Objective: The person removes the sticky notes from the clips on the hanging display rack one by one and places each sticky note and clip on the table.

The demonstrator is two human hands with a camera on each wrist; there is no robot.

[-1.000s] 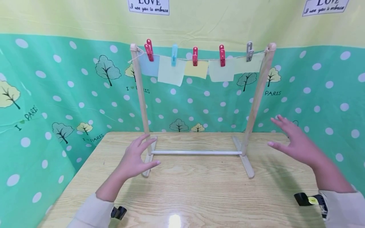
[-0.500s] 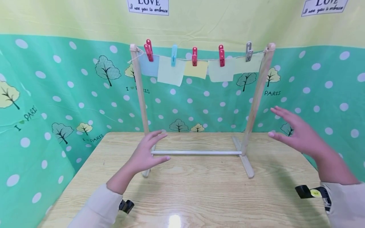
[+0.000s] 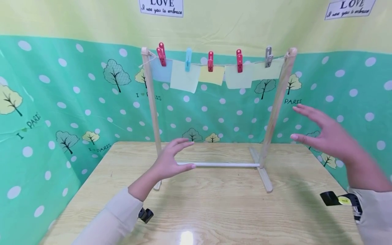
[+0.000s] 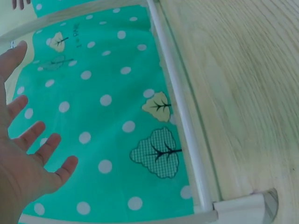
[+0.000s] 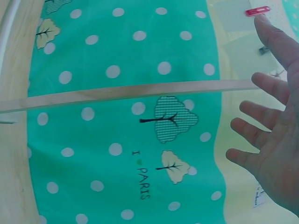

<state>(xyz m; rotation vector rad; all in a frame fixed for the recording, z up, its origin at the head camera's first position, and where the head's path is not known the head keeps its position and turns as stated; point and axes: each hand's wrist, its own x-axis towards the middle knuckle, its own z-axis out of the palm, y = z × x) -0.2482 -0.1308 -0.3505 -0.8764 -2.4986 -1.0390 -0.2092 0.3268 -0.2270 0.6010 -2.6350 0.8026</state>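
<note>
A wooden stand (image 3: 275, 105) holds a string between its two posts. From the string hang a blue paper (image 3: 162, 72), a yellow paper (image 3: 211, 75) and pale sheets (image 3: 184, 79), clipped by several clothespins: red ones (image 3: 210, 62), a light blue one (image 3: 188, 60) and a grey one (image 3: 268, 57). My left hand (image 3: 168, 161), fingers spread and holding nothing, overlaps the foot of the left post in the head view. My right hand (image 3: 330, 137) is raised to the right of the right post, fingers extended, also holding nothing.
The stand's white crossbar (image 3: 226, 165) runs low between the posts above a wood-grain table (image 3: 214, 204). A green and yellow printed curtain (image 3: 214, 112) closes off the back and sides. Black wrist cameras (image 3: 330, 198) sit at both cuffs.
My left hand has moved right and slightly up, from beside the left post to over the crossbar's left end. My right hand has risen along the right post. Stand, papers and clothespins stay put.
</note>
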